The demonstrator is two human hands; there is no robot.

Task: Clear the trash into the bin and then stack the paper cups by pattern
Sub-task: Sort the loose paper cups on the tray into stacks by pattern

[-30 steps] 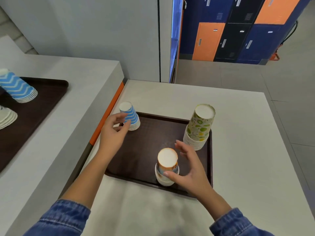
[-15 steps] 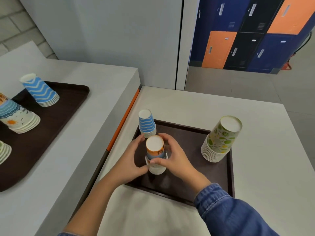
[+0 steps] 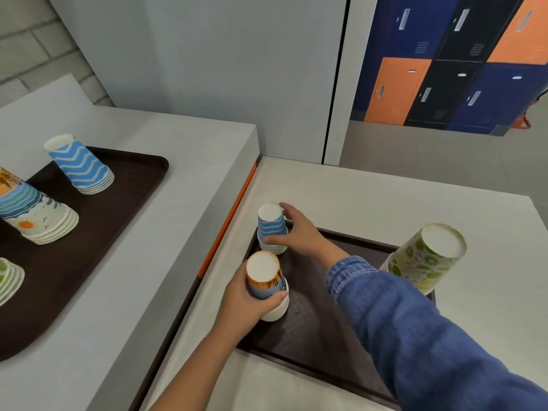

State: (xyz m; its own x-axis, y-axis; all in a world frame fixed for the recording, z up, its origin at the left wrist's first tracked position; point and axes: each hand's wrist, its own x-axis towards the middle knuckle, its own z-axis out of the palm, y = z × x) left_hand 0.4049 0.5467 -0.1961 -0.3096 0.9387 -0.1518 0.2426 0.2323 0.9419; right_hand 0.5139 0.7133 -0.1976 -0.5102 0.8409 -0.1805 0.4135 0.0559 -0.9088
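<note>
Prob. a staff canteen or break area in a workplace/school: blue, orange & black lockers (image 3: 397,90) at the back, plain grey counters (image 3: 184,143), brown cafeteria-type trays (image 3: 130,185) w/ stacks of paper cups (image 3: 80,167), tiled floor (image 3: 430,161) beyond.

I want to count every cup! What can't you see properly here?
Head view only.
Cut off by the left edge: green stack on the far tray.
Partly behind the sleeve: bottom of the lime stack.
Partly under the gripping left hand: sunset stack.
Behind the right hand: far side of the wavy blue stack it holds.
Out of view: bin.
</note>
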